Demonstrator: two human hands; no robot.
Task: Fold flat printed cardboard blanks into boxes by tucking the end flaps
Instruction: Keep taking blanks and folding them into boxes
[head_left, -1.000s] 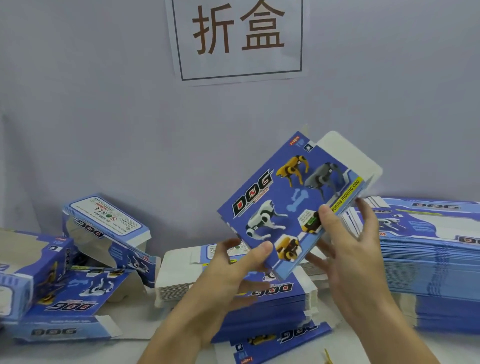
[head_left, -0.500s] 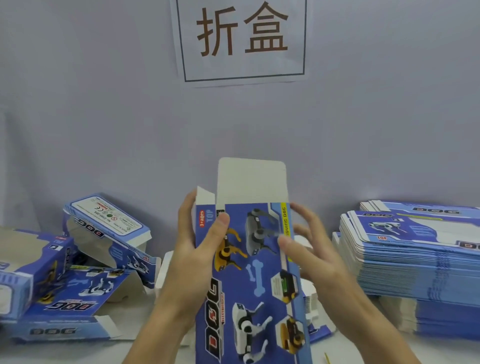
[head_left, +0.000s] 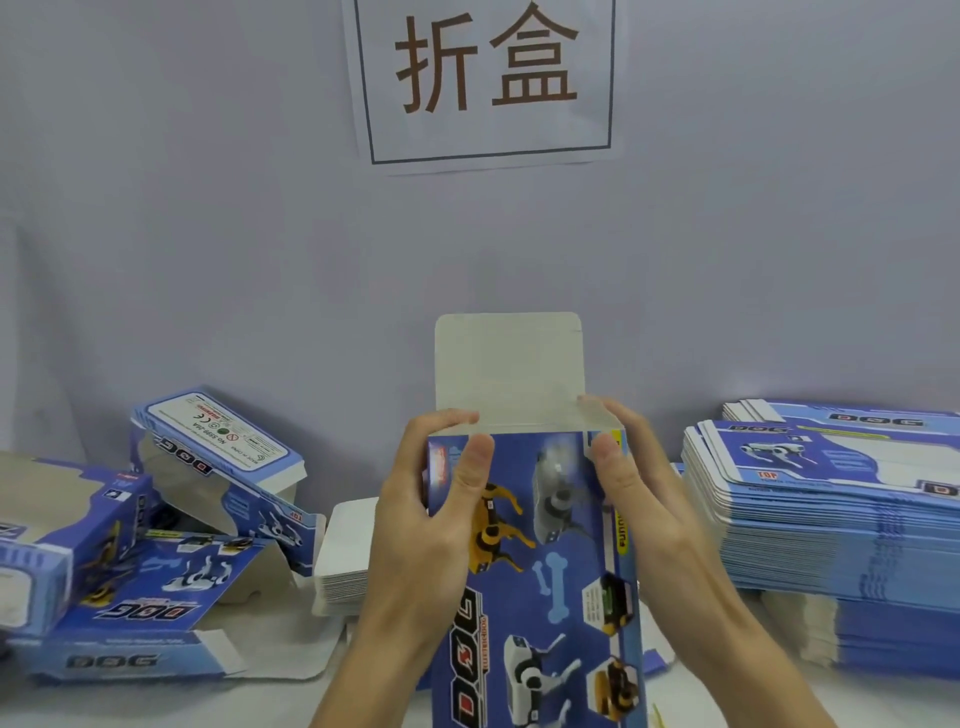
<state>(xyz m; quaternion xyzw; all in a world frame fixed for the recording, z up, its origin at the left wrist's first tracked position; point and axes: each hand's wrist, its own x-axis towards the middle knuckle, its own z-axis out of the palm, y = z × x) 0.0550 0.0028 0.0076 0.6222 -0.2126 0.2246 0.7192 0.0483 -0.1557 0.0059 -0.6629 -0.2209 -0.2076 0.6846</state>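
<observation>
Gripping blue box (head_left: 550, 561) upright, left hand (head_left: 431, 519), right hand (head_left: 644, 499), top flap (head_left: 509, 369) raised, interior unseen

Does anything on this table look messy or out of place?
Yes: the folded boxes at the left lie tumbled at angles, some with flaps hanging open, while the flat blanks at the right sit in a neat stack. The box being held looks undamaged.

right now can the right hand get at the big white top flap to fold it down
Probably yes. The right hand grips the box at its top right corner, just below the upright top flap, and nothing stands between them, though the left hand must hold the box.
</observation>
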